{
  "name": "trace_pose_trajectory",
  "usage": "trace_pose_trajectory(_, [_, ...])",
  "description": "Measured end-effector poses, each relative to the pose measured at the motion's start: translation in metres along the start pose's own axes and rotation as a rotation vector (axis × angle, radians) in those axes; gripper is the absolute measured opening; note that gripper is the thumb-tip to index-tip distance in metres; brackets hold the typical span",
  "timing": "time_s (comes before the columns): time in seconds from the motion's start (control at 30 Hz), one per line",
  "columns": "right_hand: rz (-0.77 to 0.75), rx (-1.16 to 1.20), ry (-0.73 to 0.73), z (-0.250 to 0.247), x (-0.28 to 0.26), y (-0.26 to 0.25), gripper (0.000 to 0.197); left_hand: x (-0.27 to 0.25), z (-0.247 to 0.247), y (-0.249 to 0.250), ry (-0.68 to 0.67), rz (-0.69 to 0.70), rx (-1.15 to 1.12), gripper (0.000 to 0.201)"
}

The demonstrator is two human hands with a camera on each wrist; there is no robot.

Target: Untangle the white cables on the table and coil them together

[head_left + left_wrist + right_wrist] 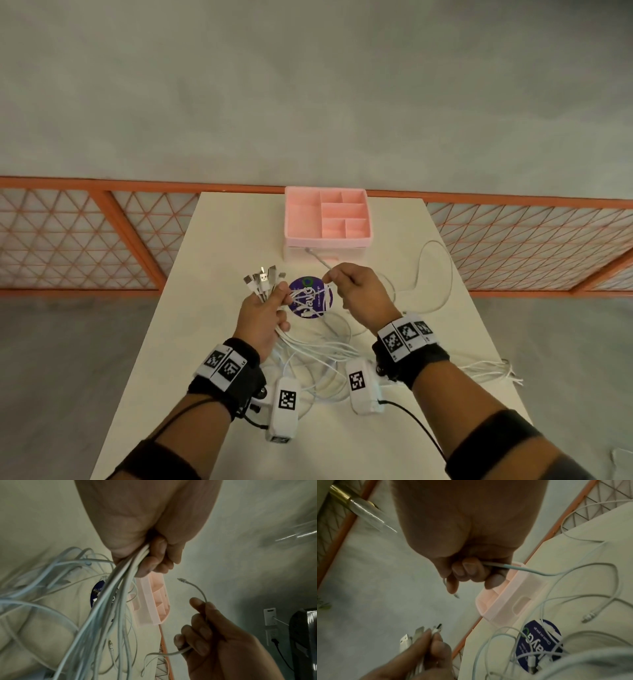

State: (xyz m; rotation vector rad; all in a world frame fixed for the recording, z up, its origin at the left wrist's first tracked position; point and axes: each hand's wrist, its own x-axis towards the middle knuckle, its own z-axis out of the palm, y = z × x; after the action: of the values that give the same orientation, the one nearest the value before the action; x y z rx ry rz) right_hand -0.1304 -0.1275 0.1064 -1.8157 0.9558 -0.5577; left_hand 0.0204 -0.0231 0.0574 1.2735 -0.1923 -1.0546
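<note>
My left hand grips a bundle of white cables near their plug ends, and several USB plugs fan out above its fingers. The bundle hangs from that fist in the left wrist view, trailing into loose loops on the table. My right hand holds a single white cable near its small plug, raised above the table. In the right wrist view the same cable leaves my curled fingers and runs right. In the left wrist view that hand pinches the cable end.
A pink compartment organiser stands at the table's far middle. A round purple sticker lies under the cables between my hands. One cable loop reaches toward the right edge, and more ends hang there. An orange mesh fence runs behind.
</note>
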Motion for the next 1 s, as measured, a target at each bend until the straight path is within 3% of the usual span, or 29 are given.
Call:
trace_pose_trajectory(0.13, [-0.057, 0.058, -0.015, 0.017, -0.011, 0.007, 0.024, -0.004, 0.005, 0.002, -0.037, -0.004, -0.051, 0.023])
trace_pose_trajectory(0.37, [-0.077, -0.026, -0.290, 0.038, -0.030, 0.019, 0.022, -0.012, 0.017, 0.011, -0.168, -0.022, -0.041, 0.026])
trace_pose_trajectory(0.5, [-0.062, -0.067, -0.288, 0.038, -0.029, 0.023, 0.024, -0.017, 0.018, 0.011, -0.187, -0.031, -0.054, 0.038])
trace_pose_trajectory(0.8, [0.067, -0.109, -0.252, 0.026, -0.033, 0.066, 0.028, -0.010, 0.014, 0.006, -0.164, -0.004, -0.235, 0.026])
trace_pose_trajectory(1.0, [0.208, -0.334, -0.210, -0.039, -0.030, 0.117, 0.017, -0.006, 0.005, 0.004, -0.116, 0.064, -0.119, 0.032])
